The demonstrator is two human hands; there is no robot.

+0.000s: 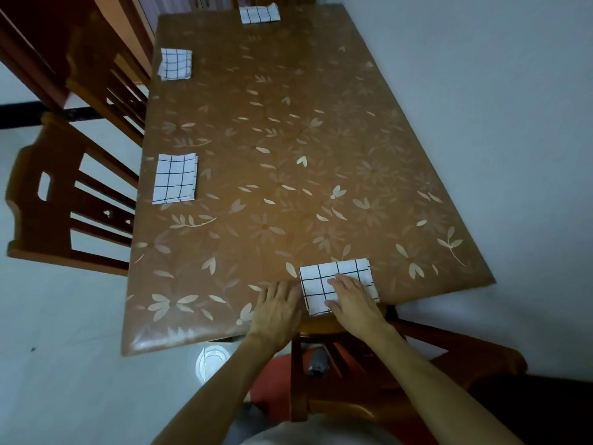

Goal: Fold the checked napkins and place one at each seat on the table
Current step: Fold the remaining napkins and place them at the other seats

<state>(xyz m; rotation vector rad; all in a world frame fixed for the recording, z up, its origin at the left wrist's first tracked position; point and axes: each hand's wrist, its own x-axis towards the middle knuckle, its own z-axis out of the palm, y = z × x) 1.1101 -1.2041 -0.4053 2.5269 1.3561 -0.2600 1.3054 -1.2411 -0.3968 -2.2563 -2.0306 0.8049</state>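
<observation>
Head cam: white cloth napkin with black checks [321,284] lies folded at the 6 o'clock edge of the brown floral table [288,91], right hand [354,301] pressed flat on it, left hand [278,308] flat beside it, neither gripping. Since the near-left napkin [175,178], far-left napkin [176,64] and far-end napkin [260,14] look placed, I'd guess last seat: just square it up, then let go.
</observation>
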